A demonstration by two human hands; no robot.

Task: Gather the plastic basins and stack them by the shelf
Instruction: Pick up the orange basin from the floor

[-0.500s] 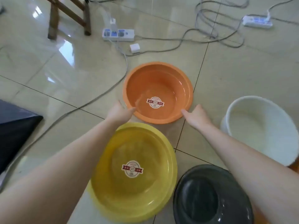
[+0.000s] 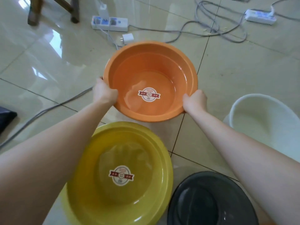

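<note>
An orange basin (image 2: 162,62) with a round label inside sits tilted toward me in the middle of the tiled floor. My left hand (image 2: 103,92) grips its left rim and my right hand (image 2: 194,100) grips its right rim. In front of it, nearer to me, lies a yellow basin (image 2: 90,184) with the same label. A dark grey basin (image 2: 211,202) is at the bottom right, and a white basin (image 2: 266,120) stands at the right edge, partly hidden by my right forearm.
Two white power strips (image 2: 110,23) (image 2: 259,17) with grey cables (image 2: 211,32) lie on the floor behind the basins, and a loose white plug (image 2: 127,38) sits just beyond the orange rim. Wooden furniture legs (image 2: 34,12) stand top left. A dark object (image 2: 4,119) is at the left edge.
Both hands have closed on the orange basin's rim, where before they were just reaching it. The basin now looks raised and tilted toward me.
</note>
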